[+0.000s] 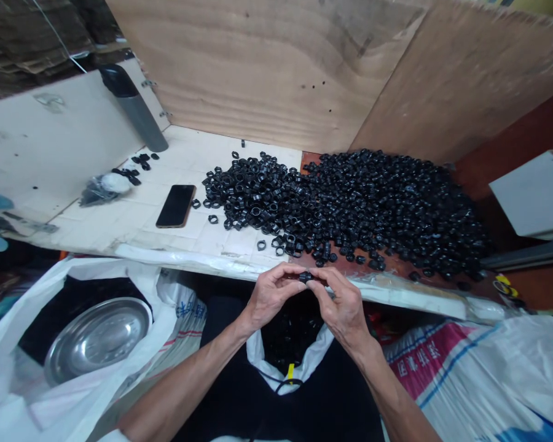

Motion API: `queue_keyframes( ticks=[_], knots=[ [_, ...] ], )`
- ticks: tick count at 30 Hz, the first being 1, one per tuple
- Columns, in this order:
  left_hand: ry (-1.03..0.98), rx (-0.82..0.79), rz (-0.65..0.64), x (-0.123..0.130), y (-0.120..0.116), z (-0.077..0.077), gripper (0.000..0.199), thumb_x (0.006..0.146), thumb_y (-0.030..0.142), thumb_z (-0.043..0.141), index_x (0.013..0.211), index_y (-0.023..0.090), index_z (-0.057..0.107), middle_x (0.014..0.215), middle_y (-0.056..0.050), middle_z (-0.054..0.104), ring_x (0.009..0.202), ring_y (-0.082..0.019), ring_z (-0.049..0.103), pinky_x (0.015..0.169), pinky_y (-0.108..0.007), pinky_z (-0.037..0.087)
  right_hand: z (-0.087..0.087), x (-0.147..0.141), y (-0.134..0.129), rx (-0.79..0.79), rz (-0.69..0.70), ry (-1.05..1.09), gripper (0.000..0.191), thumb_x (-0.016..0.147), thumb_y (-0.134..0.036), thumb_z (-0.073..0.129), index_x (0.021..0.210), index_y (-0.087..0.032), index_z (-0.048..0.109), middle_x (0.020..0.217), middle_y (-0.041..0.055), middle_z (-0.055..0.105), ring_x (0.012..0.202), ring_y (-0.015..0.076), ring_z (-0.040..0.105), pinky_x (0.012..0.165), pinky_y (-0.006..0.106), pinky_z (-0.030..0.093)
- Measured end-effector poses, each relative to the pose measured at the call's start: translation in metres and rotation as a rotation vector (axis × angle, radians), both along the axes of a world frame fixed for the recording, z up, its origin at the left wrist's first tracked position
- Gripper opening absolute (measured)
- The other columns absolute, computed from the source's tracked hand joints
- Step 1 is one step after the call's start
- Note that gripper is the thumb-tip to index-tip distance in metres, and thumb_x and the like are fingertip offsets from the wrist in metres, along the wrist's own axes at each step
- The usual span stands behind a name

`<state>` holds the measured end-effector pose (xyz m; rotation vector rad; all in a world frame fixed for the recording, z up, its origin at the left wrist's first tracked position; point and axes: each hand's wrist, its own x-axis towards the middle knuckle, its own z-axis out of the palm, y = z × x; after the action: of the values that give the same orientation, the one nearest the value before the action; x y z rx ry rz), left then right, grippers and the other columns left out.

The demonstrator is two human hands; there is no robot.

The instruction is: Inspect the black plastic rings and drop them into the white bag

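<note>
Between the fingertips of both hands is a small black plastic fitting (305, 277), held just off the bench's front edge. My left hand (276, 293) pinches it from the left, and my right hand (338, 301) grips it from the other side. Below them an open white bag (257, 350) in my lap holds many small black parts. Beyond my hands lies a heap of black rings (253, 190) on the pale board, running into a larger pile of black fittings (396, 209) on the right.
A phone (176, 206) and a grey bottle (141, 116) are on the bench's left part, near a clear plastic bag (104, 187). At lower left, a metal bowl (99, 337) sits in a white sack (166, 307). Another printed sack (479, 374) stands right. Plywood (267, 67) backs the bench.
</note>
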<state>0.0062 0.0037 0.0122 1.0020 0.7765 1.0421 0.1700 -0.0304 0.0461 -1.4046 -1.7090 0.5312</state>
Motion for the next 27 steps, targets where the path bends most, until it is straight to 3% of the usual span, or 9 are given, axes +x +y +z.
queue_keyframes(
  ticks=[10, 14, 17, 21, 24, 27],
  knots=[
    [0.109, 0.129, 0.039, 0.0, -0.004, -0.002, 0.024, 0.077, 0.027, 0.077, 0.098, 0.016, 0.073, 0.103, -0.008, 0.07, 0.099, -0.02, 0.067, 0.092, -0.032, 0.056, -0.012, -0.004, -0.001, -0.007, -0.025, -0.206, 0.022, 0.1, -0.027, 0.047, 0.087, -0.022, 0.064, 0.074, 0.0028, 0.061, 0.07, 0.017, 0.059, 0.069, 0.029, 0.047],
    [0.066, 0.057, 0.022, 0.001, -0.006, -0.004, 0.024, 0.078, 0.027, 0.077, 0.099, 0.017, 0.073, 0.104, -0.007, 0.071, 0.099, -0.02, 0.068, 0.093, -0.032, 0.056, -0.015, -0.007, -0.005, 0.014, -0.077, -0.084, 0.014, 0.097, -0.027, 0.053, 0.105, -0.023, 0.064, 0.083, 0.0042, 0.064, 0.072, 0.0174, 0.061, 0.071, 0.03, 0.05],
    [0.036, 0.038, 0.016, 0.0, -0.006, -0.004, 0.025, 0.079, 0.026, 0.076, 0.102, 0.017, 0.071, 0.103, -0.006, 0.072, 0.097, -0.02, 0.069, 0.094, -0.032, 0.055, -0.012, -0.004, -0.008, 0.023, 0.018, -0.038, 0.022, 0.096, -0.024, 0.053, 0.115, -0.023, 0.062, 0.091, 0.0058, 0.065, 0.079, 0.0194, 0.063, 0.076, 0.032, 0.052],
    [0.089, 0.152, 0.018, -0.002, -0.006, -0.003, 0.02, 0.079, 0.023, 0.075, 0.098, 0.017, 0.073, 0.103, -0.007, 0.071, 0.099, -0.02, 0.068, 0.09, -0.031, 0.056, -0.008, 0.0, -0.006, 0.014, 0.005, -0.114, 0.013, 0.096, -0.027, 0.054, 0.095, -0.023, 0.065, 0.078, 0.0028, 0.064, 0.068, 0.0174, 0.061, 0.069, 0.029, 0.049],
    [0.11, 0.179, 0.021, -0.003, -0.006, -0.002, 0.021, 0.079, 0.023, 0.074, 0.099, 0.017, 0.073, 0.103, -0.007, 0.071, 0.099, -0.02, 0.068, 0.088, -0.031, 0.057, -0.009, -0.002, -0.006, -0.025, -0.037, -0.203, 0.029, 0.097, -0.03, 0.053, 0.07, -0.022, 0.061, 0.06, -0.0006, 0.055, 0.054, 0.0136, 0.052, 0.058, 0.026, 0.043],
    [0.098, 0.111, 0.022, -0.001, -0.007, -0.003, 0.023, 0.079, 0.026, 0.075, 0.101, 0.017, 0.072, 0.103, -0.007, 0.07, 0.098, -0.019, 0.068, 0.09, -0.03, 0.056, -0.012, -0.004, -0.008, -0.018, -0.077, -0.139, 0.018, 0.095, -0.03, 0.055, 0.084, -0.021, 0.066, 0.065, -0.0001, 0.057, 0.056, 0.0138, 0.054, 0.06, 0.026, 0.046]
  ],
)
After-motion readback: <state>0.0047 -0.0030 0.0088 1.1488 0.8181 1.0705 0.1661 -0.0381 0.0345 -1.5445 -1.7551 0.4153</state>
